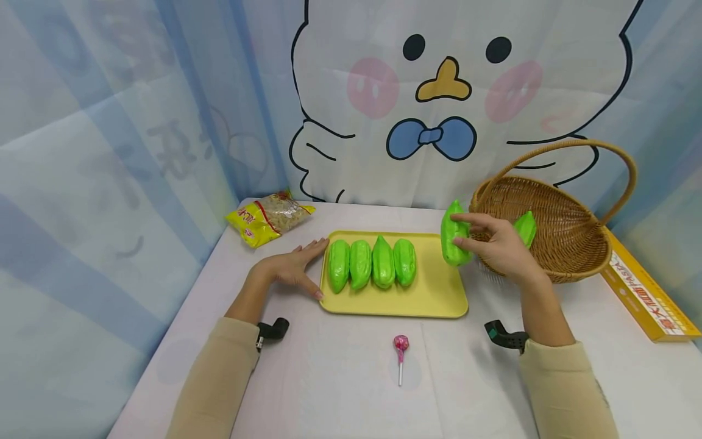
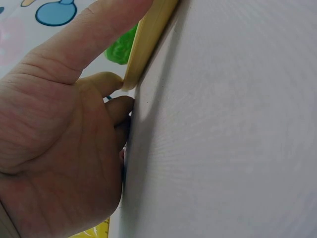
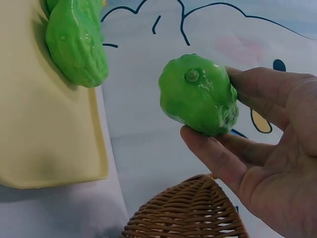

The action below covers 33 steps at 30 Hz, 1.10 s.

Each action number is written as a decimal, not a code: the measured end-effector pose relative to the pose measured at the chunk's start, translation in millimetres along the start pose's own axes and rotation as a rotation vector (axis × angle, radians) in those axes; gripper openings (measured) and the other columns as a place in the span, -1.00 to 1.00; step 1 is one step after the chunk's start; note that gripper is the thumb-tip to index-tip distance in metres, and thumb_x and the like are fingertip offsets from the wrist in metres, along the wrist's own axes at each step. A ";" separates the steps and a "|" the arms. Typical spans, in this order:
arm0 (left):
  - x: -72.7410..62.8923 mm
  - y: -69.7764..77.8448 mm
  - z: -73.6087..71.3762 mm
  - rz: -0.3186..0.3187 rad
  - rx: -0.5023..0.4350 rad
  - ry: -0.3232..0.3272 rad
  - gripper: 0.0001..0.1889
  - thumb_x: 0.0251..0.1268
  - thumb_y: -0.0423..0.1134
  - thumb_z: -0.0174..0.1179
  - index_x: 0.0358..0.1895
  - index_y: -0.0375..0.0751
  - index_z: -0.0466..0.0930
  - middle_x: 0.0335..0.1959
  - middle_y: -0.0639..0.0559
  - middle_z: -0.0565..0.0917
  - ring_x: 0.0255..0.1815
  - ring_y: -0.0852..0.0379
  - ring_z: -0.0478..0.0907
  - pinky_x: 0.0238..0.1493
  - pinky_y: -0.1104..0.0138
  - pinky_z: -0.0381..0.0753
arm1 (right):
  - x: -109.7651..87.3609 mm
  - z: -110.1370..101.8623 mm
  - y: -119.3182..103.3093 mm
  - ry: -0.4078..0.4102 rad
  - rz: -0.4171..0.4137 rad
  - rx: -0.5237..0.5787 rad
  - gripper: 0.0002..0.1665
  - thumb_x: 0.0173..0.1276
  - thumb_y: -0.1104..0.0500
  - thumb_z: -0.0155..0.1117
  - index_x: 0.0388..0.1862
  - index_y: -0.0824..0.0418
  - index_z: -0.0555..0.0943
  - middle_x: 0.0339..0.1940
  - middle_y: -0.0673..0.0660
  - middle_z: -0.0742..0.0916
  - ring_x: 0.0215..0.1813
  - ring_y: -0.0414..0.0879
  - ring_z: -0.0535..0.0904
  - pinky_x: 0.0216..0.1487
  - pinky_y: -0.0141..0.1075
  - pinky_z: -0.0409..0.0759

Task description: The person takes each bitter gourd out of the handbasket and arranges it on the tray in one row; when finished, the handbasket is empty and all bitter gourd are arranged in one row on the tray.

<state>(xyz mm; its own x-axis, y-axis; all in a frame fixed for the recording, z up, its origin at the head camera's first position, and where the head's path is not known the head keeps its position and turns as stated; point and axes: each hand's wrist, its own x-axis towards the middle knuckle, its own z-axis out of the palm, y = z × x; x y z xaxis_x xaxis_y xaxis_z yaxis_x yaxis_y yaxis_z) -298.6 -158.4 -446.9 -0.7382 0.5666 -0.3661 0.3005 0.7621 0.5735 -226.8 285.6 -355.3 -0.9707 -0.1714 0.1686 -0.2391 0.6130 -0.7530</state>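
Note:
My right hand [image 1: 501, 247] pinches a green, glossy bitter melon [image 1: 454, 235] between thumb and fingers, over the right end of a yellow tray [image 1: 433, 299]. In the right wrist view the blunt end of this bitter melon [image 3: 198, 94] faces the camera. Several more bitter melons [image 1: 382, 262] lie side by side on the left half of the tray. My left hand [image 1: 290, 268] is spread at the tray's left edge, its thumb by the near corner and its fingers by the far one. Another bitter melon [image 1: 526, 228] sits in a wicker basket [image 1: 570, 238].
The basket, with a tall arched handle [image 1: 631, 164], stands tilted at the right. Beside it lies a yellow-orange box [image 1: 652, 292]. A yellow snack bag [image 1: 265, 219] rests at the back left. A pink lollipop [image 1: 401, 353] lies in front of the tray.

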 end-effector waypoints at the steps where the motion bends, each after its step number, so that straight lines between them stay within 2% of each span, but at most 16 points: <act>1: 0.2 -0.1 0.1 0.000 0.000 0.000 0.51 -0.18 0.33 0.62 0.73 0.20 -0.37 0.77 0.10 -0.31 0.77 -0.12 -0.41 0.73 -0.13 -0.34 | 0.7 1.2 0.7 -0.008 -0.004 0.000 -0.43 0.45 0.10 0.42 0.42 0.08 0.60 0.33 0.17 0.63 0.18 0.00 0.47 -0.21 -0.42 0.53; 5: 0.6 -0.4 0.2 -0.004 0.005 0.004 0.51 -0.19 0.34 0.61 0.73 0.20 -0.36 0.77 0.10 -0.30 0.77 -0.14 -0.40 0.72 -0.15 -0.33 | 3.2 5.8 3.2 -0.047 -0.027 -0.008 -0.40 0.44 0.13 0.43 0.44 0.14 0.57 0.35 0.24 0.62 0.20 0.09 0.49 -0.24 -0.40 0.53; 10: 1.7 -1.1 0.5 -0.007 0.008 0.011 0.50 -0.19 0.35 0.61 0.73 0.20 -0.35 0.77 0.11 -0.29 0.77 -0.14 -0.39 0.72 -0.15 -0.33 | 5.8 12.0 5.5 -0.087 0.000 -0.011 -0.38 0.44 0.11 0.44 0.45 0.12 0.56 0.37 0.24 0.59 0.25 0.15 0.49 -0.19 -0.36 0.54; 16: 1.9 -1.3 0.7 -0.006 0.005 0.011 0.51 -0.20 0.36 0.61 0.73 0.21 -0.35 0.77 0.11 -0.29 0.77 -0.13 -0.39 0.72 -0.15 -0.33 | 8.4 19.2 7.6 -0.138 0.064 -0.018 -0.37 0.46 0.05 0.42 0.47 0.07 0.54 0.43 0.24 0.56 0.37 0.22 0.44 0.08 -0.10 0.53; 21: 1.6 -1.6 1.0 -0.001 0.013 0.014 0.50 -0.19 0.37 0.60 0.73 0.22 -0.35 0.77 0.13 -0.29 0.77 -0.13 -0.39 0.72 -0.14 -0.33 | 10.6 25.6 11.9 -0.170 0.076 -0.009 -0.36 0.48 0.02 0.39 0.49 0.07 0.53 0.46 0.27 0.55 0.43 0.27 0.42 0.25 0.10 0.51; 26: 1.3 -1.9 0.7 0.003 0.011 0.013 0.50 -0.19 0.36 0.60 0.73 0.22 -0.35 0.77 0.13 -0.29 0.77 -0.14 -0.39 0.72 -0.16 -0.33 | 13.8 35.0 19.9 -0.198 0.086 -0.001 -0.37 0.50 0.02 0.36 0.50 0.06 0.52 0.49 0.26 0.54 0.43 0.27 0.44 0.26 0.10 0.53; 33: 1.2 -1.8 0.5 0.009 0.004 0.007 0.50 -0.18 0.34 0.61 0.73 0.20 -0.35 0.77 0.11 -0.29 0.77 -0.15 -0.40 0.72 -0.16 -0.33 | 15.6 47.3 29.8 -0.231 0.134 0.019 -0.35 0.54 0.03 0.31 0.55 0.07 0.46 0.57 0.30 0.43 0.45 0.33 0.42 0.24 0.08 0.59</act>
<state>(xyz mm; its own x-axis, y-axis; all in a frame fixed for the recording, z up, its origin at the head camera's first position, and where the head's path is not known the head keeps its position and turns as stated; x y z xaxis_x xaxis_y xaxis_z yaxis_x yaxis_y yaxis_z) -299.7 -159.0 -448.7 -0.7399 0.5710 -0.3558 0.3091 0.7583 0.5740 -247.9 264.7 -405.2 -0.9615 -0.2627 -0.0810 -0.1065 0.6277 -0.7711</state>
